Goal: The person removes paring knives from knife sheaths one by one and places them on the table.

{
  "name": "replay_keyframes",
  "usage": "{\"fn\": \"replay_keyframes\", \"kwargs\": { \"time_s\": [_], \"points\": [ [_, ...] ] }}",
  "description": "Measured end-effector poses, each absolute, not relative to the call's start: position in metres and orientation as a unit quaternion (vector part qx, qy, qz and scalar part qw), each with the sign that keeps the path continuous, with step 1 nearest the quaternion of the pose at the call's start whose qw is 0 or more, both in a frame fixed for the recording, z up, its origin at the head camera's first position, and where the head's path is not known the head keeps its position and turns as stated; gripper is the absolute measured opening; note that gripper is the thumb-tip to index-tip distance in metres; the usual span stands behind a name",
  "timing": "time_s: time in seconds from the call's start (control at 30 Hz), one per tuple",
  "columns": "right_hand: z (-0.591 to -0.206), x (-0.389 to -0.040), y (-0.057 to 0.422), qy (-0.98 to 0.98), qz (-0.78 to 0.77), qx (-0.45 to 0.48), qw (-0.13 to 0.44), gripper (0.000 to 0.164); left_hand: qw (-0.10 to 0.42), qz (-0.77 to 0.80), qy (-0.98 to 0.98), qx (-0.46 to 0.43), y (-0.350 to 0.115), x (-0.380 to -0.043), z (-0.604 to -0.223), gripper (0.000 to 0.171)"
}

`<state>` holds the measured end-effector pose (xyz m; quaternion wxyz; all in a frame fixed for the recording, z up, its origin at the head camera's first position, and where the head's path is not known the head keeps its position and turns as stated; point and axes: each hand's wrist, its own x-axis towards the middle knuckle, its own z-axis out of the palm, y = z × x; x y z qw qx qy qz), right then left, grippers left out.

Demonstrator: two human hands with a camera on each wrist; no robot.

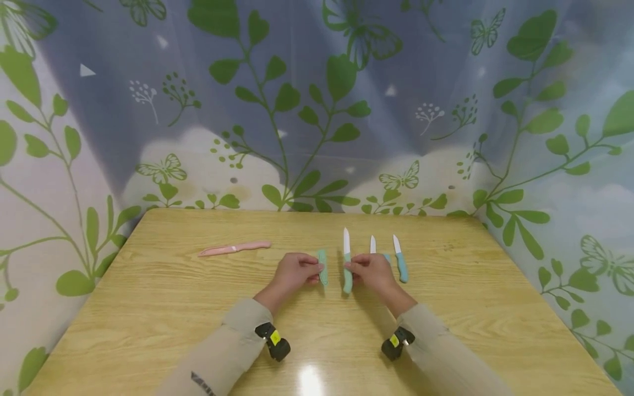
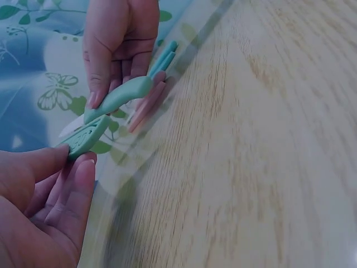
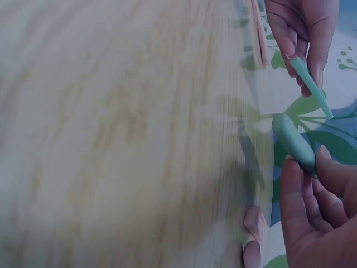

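Note:
My left hand (image 1: 296, 268) pinches a mint-green knife sheath (image 1: 323, 269) between thumb and fingers, above the table. To its right, my right hand (image 1: 375, 268) grips a knife (image 1: 348, 285) by its mint-green handle, the white blade pointing away from me. A gap separates sheath and knife in the head view. Slots show on the sheath (image 2: 86, 138) in the left wrist view, where the knife handle (image 2: 120, 96) appears just beyond it. From the right wrist view, the rounded handle (image 3: 294, 142) sits between right thumb and fingers, its blade hidden.
On the left of the wooden table (image 1: 163, 308) lies a pink knife (image 1: 250, 246) in a pink sheath. Right of my right hand lies a blue-handled knife (image 1: 400, 265); another white-bladed knife (image 1: 373, 244) is partly behind that hand. A patterned curtain (image 1: 307, 137) borders the table's back.

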<state>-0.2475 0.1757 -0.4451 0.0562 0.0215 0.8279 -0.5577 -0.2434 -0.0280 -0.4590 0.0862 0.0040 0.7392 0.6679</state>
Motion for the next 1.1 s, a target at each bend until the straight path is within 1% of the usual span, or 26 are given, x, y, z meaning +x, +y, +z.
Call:
{"fn": "replay_keyframes", "kwargs": {
  "time_s": [0.13, 0.4, 0.53, 0.63, 0.77, 1.0, 1.1],
  "points": [
    [-0.446, -0.251, 0.177, 0.843, -0.535, 0.032, 0.045, 0.023, 0.085, 0.655, 0.751, -0.001, -0.023, -0.248, -0.461, 0.021],
    [-0.445, -0.261, 0.176, 0.882, -0.471, 0.022, 0.025, 0.021, 0.085, 0.643, 0.761, -0.022, -0.014, -0.261, -0.467, 0.019],
    [-0.444, -0.266, 0.175, 0.900, -0.436, 0.010, 0.017, 0.018, 0.087, 0.639, 0.764, -0.025, -0.007, -0.266, -0.470, 0.019],
    [-0.442, -0.269, 0.174, 0.912, -0.409, -0.007, 0.012, 0.018, 0.078, 0.629, 0.773, -0.023, -0.003, -0.268, -0.470, 0.017],
    [-0.441, -0.272, 0.172, 0.924, -0.383, -0.010, 0.011, 0.019, 0.071, 0.606, 0.792, -0.024, 0.002, -0.271, -0.468, 0.015],
    [-0.442, -0.274, 0.169, 0.920, -0.392, -0.002, 0.033, 0.015, 0.064, 0.565, 0.822, -0.022, 0.005, -0.271, -0.465, 0.012],
    [-0.442, -0.273, 0.169, 0.921, -0.388, -0.004, 0.026, 0.015, 0.064, 0.528, 0.847, -0.011, 0.006, -0.271, -0.463, 0.012]
  ]
}}
